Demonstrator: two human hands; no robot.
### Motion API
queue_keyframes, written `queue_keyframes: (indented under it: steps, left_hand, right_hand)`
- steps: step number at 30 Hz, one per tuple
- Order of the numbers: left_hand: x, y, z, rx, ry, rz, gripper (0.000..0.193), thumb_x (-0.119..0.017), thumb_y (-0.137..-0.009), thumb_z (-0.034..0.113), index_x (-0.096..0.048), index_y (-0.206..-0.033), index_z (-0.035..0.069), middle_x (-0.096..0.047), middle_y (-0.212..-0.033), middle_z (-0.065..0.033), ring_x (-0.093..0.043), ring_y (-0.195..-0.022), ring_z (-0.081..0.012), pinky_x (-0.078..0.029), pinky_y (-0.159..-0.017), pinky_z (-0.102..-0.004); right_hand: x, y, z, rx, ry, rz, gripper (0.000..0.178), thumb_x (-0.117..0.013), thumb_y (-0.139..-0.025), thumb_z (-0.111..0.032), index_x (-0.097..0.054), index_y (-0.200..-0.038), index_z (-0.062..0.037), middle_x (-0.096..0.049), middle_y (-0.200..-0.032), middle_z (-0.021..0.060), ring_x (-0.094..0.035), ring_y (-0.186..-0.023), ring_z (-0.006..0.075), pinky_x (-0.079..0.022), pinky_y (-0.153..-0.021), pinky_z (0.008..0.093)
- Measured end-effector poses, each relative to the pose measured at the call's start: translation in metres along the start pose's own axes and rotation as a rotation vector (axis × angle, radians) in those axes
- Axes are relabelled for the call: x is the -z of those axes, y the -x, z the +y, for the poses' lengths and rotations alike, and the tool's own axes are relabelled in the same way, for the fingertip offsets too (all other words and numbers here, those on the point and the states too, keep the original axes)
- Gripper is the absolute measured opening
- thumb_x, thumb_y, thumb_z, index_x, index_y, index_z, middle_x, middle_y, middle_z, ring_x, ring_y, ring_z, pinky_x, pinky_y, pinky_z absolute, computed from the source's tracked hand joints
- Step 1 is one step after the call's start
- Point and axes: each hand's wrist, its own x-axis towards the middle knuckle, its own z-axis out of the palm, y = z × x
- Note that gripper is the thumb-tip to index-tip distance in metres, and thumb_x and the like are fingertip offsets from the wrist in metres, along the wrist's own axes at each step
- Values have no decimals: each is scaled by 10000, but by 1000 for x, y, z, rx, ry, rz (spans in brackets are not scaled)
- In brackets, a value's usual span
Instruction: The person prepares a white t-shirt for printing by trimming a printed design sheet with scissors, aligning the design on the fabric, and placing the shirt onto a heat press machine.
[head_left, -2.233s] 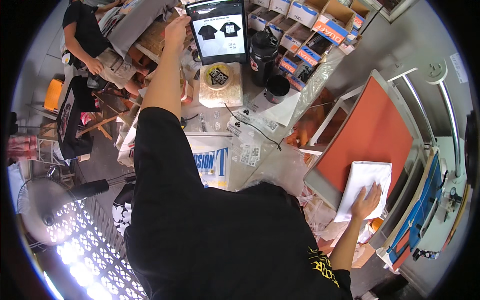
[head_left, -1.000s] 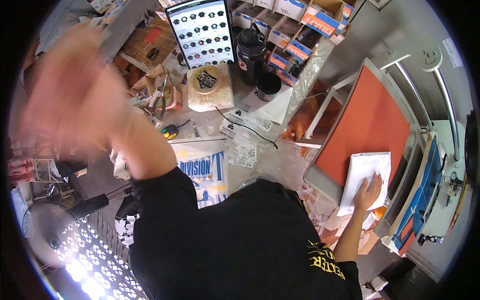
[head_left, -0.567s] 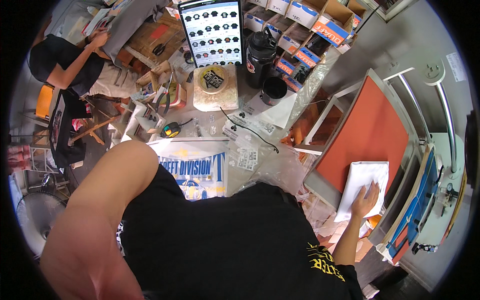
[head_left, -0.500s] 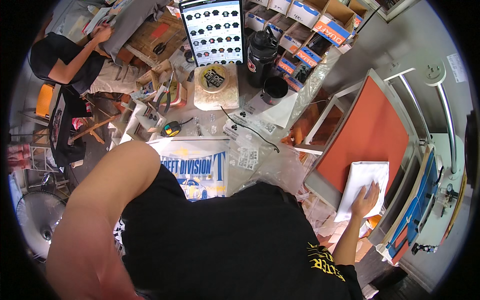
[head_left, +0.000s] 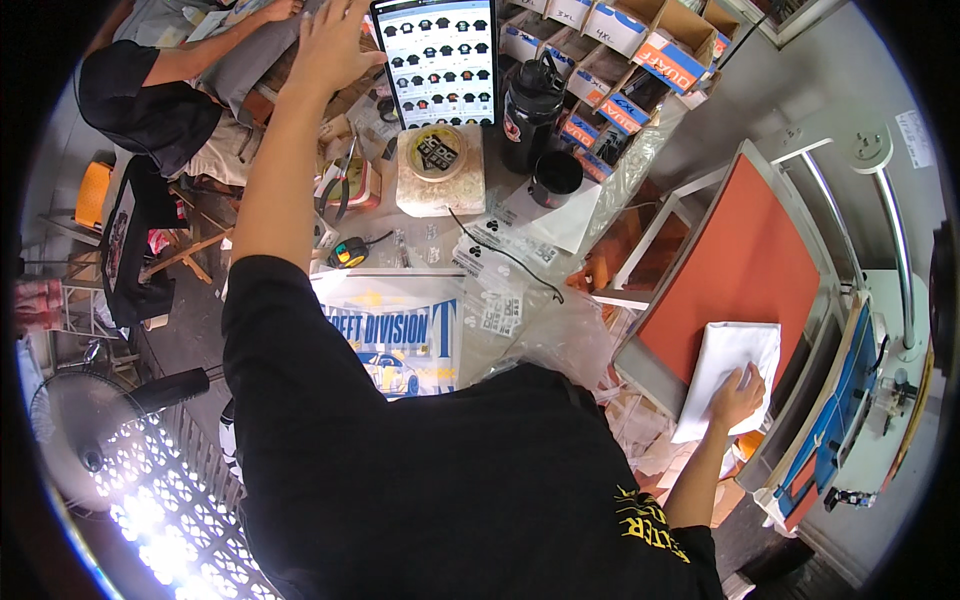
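Note:
My left hand (head_left: pixel 335 45) is raised at the far side of the table, beside the left edge of a tablet (head_left: pixel 440 65) that displays rows of dark T-shirts. Its fingers are apart and nothing shows in them; the fingertips reach the picture's top edge. My right hand (head_left: pixel 738 397) rests, fingers slightly bent and apart, on a folded white cloth (head_left: pixel 720 350). That cloth lies on the near end of a flat orange-red pad (head_left: pixel 735 255) in a grey frame. Close to my body is a clear bag (head_left: pixel 400 335) with a blue and yellow print.
Behind the bag are a tape measure (head_left: pixel 349 252), pliers (head_left: pixel 345 182), a round tub (head_left: pixel 433 153) on a pale block, a black bottle (head_left: pixel 530 110) and a black mug (head_left: pixel 555 178). Cardboard bins (head_left: pixel 640 60) stand at the back. A co-worker (head_left: pixel 150 100) sits far left; a fan (head_left: pixel 85 430) is near left.
My left arm has stretched forward, bringing the hand into view by the tablet. My right hand stays on the cloth with its fingers more bent. The co-worker's arm has shifted upward.

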Motion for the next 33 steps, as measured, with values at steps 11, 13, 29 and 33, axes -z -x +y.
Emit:
queue_keyframes:
  steps: [11,13,29,33]
  left_hand:
    - [-40,-12,-21,-156,6,78,681,-759,-682,120,-489,-1301,34,-515,-1321,-178,-436,-1297,-341,-298,-1126,-477]
    - [-46,-17,-28,-200,24,136,607,-740,-688,101,-525,-1251,30,-549,-1270,-182,-475,-1248,-353,-337,-1089,-466]
    - [-58,-22,-24,-152,81,217,443,-702,-740,98,-595,-1161,12,-598,-1197,-208,-540,-1162,-383,-413,-1021,-459]
    - [-58,-20,-28,-150,79,221,473,-712,-745,131,-585,-1184,11,-588,-1215,-219,-540,-1166,-385,-411,-1028,-459]
  right_hand:
    - [2,-1,-4,12,-33,6,319,-612,-892,-261,-650,-1181,-131,-597,-1222,129,-501,-1195,350,-363,-1038,484]
    - [2,-1,-5,3,-32,11,317,-614,-891,-264,-652,-1178,-132,-599,-1220,128,-502,-1195,350,-361,-1040,484]
    - [6,1,-10,-12,-42,29,312,-618,-888,-264,-659,-1169,-135,-607,-1208,127,-514,-1175,346,-392,-1008,483]
    - [4,0,-8,0,-41,32,305,-620,-887,-258,-663,-1162,-132,-612,-1200,129,-523,-1163,345,-397,-1002,483]
